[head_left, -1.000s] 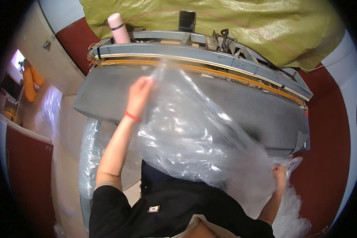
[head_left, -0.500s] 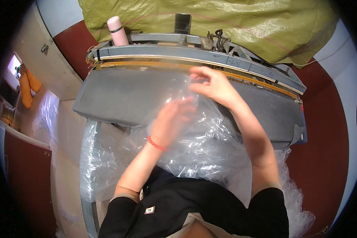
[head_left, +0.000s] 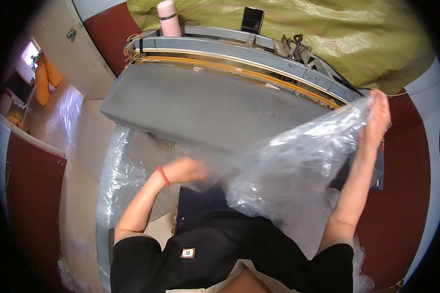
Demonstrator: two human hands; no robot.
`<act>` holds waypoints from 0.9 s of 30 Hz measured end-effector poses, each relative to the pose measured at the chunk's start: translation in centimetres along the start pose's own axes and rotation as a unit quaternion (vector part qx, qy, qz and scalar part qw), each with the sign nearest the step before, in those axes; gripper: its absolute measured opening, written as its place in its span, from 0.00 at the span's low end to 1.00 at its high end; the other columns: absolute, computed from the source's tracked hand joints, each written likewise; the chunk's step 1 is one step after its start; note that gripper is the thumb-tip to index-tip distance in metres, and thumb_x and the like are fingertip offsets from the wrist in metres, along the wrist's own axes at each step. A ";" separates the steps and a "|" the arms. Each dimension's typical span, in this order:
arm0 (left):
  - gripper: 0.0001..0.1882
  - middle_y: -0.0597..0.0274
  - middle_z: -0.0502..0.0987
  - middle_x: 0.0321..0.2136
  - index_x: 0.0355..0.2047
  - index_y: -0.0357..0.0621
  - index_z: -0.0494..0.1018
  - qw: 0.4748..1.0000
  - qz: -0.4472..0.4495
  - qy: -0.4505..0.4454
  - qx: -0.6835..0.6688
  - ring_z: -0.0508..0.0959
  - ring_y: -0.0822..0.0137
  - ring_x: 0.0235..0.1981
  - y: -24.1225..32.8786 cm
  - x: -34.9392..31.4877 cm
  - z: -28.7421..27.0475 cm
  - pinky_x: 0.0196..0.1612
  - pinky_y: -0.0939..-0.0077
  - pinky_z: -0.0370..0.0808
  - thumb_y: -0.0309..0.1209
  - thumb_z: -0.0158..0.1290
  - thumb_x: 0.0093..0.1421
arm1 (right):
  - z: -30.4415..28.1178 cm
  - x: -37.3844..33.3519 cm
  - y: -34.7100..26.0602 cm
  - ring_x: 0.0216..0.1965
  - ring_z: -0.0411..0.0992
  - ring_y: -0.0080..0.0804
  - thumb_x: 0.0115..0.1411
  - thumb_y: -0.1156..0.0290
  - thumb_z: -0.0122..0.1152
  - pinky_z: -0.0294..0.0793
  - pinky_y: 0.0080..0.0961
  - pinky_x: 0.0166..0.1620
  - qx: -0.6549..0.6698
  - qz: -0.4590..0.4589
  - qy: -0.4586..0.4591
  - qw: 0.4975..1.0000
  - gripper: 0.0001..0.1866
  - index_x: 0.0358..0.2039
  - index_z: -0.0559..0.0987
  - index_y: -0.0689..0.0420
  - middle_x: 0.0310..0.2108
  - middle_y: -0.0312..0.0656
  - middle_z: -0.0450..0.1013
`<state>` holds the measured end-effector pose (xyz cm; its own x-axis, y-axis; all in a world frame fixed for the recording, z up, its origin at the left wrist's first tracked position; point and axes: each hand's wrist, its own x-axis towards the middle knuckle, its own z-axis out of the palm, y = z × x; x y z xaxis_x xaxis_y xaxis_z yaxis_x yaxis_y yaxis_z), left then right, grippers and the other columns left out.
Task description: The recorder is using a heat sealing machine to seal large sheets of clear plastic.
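Clear, crinkled plastic film (head_left: pixel 298 161) slanted across the near right of a long, grey, cloth-covered bench (head_left: pixel 195 107). The right hand (head_left: pixel 376 119) pinched its far-right edge; the left hand (head_left: pixel 185 170), near left, blurred, its grip unclear. The film looked light, limp, slippery, best held by bunched edges.

The person wears a black shirt (head_left: pixel 220 239) with short sleeves, edged at the hems with beige bands (head_left: pixel 341 242). Its open collar (head_left: pixel 242 266) is beige too. A small pale patch (head_left: pixel 188 253) with a darker border sits on the chest's left side. Dark trousers (head_left: pixel 200 202) show below. A red, beaded-looking bracelet (head_left: pixel 163 176) circles the left wrist.
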<state>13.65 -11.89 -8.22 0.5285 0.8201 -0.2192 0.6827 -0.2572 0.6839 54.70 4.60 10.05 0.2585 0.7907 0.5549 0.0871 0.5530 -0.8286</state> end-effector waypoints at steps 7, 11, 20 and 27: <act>0.11 0.50 0.75 0.31 0.33 0.44 0.73 0.899 -0.384 0.098 0.185 0.75 0.54 0.35 -21.0 -20.0 -7.1 0.37 0.64 0.70 0.29 0.50 0.47 | -17.2 2.6 10.8 0.31 0.65 0.22 0.58 0.66 0.46 0.63 0.20 0.38 -0.287 -0.018 0.106 0.952 0.14 0.33 0.73 0.65 0.29 0.37 0.71; 0.10 0.52 0.75 0.28 0.31 0.37 0.70 0.621 -0.325 0.642 0.311 0.74 0.57 0.31 -16.1 -20.6 -20.9 0.35 0.68 0.69 0.31 0.47 0.54 | -23.8 2.2 17.6 0.31 0.66 0.25 0.58 0.65 0.46 0.64 0.22 0.38 -0.317 0.002 0.112 0.942 0.15 0.33 0.73 0.66 0.28 0.39 0.71; 0.30 0.48 0.58 0.54 0.52 0.38 0.60 0.830 -0.281 0.463 0.130 0.57 0.55 0.56 -18.2 -2.3 -17.3 0.57 0.65 0.52 0.46 0.44 0.54 | -32.4 -0.3 19.9 0.29 0.68 0.50 0.59 0.58 0.42 0.66 0.37 0.32 -0.638 0.042 0.130 0.758 0.18 0.30 0.73 0.61 0.27 0.53 0.71; 0.34 0.60 0.55 0.57 0.57 0.52 0.53 0.857 -0.219 0.357 0.300 0.51 0.56 0.59 -24.2 -3.1 -21.5 0.58 0.56 0.47 0.52 0.44 0.53 | -36.1 -1.4 19.4 0.32 0.68 0.55 0.59 0.51 0.38 0.65 0.47 0.30 -0.768 0.155 0.104 0.613 0.21 0.33 0.72 0.55 0.29 0.53 0.71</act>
<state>-15.35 2.76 -9.16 -0.1426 0.9536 0.2653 0.9865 0.1151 0.1163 90.75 4.69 -9.47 0.5954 0.6564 0.4633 0.7640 -0.6410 -0.0737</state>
